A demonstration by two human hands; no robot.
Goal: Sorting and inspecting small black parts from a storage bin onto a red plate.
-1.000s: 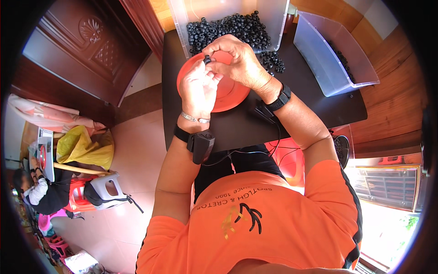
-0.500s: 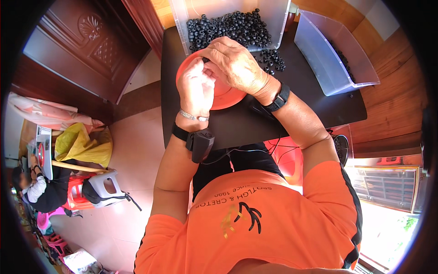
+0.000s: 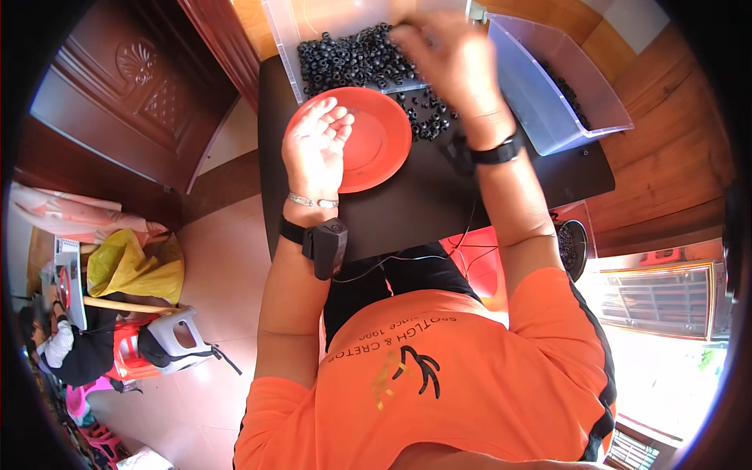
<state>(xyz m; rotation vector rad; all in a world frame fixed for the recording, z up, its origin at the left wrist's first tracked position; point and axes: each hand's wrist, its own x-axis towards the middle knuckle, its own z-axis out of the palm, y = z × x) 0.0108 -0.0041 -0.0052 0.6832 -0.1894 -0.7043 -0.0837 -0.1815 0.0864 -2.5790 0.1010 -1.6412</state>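
Left hand over red plate's left edge (right hand well apart)

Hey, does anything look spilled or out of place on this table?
Yes, possibly spilled: loose black pieces lie on the table, right of the plate, outside the bin that holds most of them. They could be deliberate, though.

An orange short-sleeved shirt is worn with black trousers, a silvery bracelet and black wrist straps.
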